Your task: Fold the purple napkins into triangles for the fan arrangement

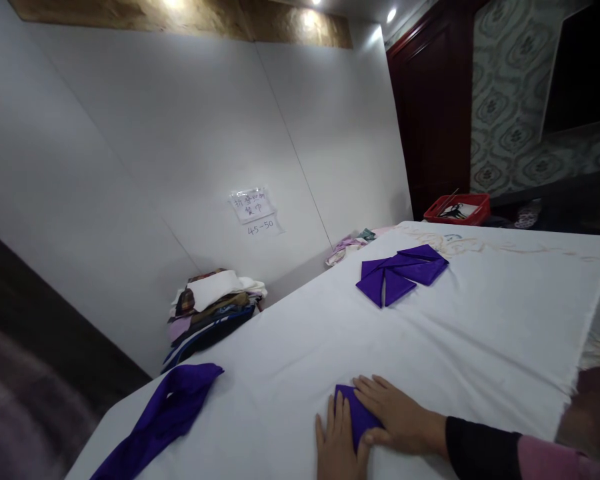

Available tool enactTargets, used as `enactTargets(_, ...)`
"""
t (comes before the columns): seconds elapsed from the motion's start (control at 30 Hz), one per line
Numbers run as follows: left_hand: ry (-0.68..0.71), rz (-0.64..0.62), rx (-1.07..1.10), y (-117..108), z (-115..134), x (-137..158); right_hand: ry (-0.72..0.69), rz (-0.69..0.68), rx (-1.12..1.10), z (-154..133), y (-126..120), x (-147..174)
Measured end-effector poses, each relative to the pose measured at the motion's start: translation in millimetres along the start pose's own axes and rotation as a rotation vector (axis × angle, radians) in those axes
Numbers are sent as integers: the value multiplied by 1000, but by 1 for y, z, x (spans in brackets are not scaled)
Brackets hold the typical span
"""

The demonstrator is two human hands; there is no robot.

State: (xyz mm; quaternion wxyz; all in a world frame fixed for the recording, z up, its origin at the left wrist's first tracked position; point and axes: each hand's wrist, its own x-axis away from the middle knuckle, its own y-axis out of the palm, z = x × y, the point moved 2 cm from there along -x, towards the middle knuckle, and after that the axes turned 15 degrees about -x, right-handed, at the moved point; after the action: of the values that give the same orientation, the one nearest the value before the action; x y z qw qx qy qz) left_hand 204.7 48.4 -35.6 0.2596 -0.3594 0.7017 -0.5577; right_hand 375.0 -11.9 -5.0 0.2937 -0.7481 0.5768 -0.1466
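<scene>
A folded purple napkin [361, 417] lies on the white tablecloth near the front of the table. My left hand [339, 440] rests flat on its left side, fingers stretched out. From the right, my right hand [393, 413] presses on its upper and right edge, also with fingers extended. Part of the cloth is covered by both hands. Farther back, several folded purple napkins [400, 272] overlap in a group, showing pointed corners. At the left edge of the table lies a loose, unfolded purple cloth [163, 417].
Beyond the table's left edge is a stack of clothes [215, 310]. More cloths [349, 247] lie by the wall. A red basket [459, 208] stands past the far end. A handwritten paper sign [254, 208] hangs on the white wall.
</scene>
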Motion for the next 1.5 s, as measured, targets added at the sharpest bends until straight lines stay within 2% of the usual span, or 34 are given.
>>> enactTargets(0.13,-98,290,-86,23,-15,11,-34,40,-18,3,4,0)
enactTargets(0.2,-118,334,-116,30,-20,15,-26,32,-23,2,4,0)
enactTargets(0.43,-206,158,-85,30,-35,27,8,6,-15,0,1,0)
enactTargets(0.6,-147,47,-82,25,-49,48,2,-14,44,0,3,1)
enactTargets(0.73,-94,64,27,26,-59,64,32,-26,115,2,5,1)
enactTargets(0.83,-67,118,149,20,-57,72,30,-40,156,7,6,0)
enactTargets(0.97,-132,238,284,-10,-44,81,48,-45,227,11,8,3)
enactTargets(1.07,-181,249,368,-27,-35,83,28,-16,294,15,8,5)
enactTargets(1.13,-233,249,404,-30,-33,84,1,-1,328,19,9,6)
enactTargets(1.3,-324,243,374,-25,-31,89,-43,5,374,27,12,7)
enactTargets(1.5,-348,233,283,-25,-28,93,-37,0,399,27,11,8)
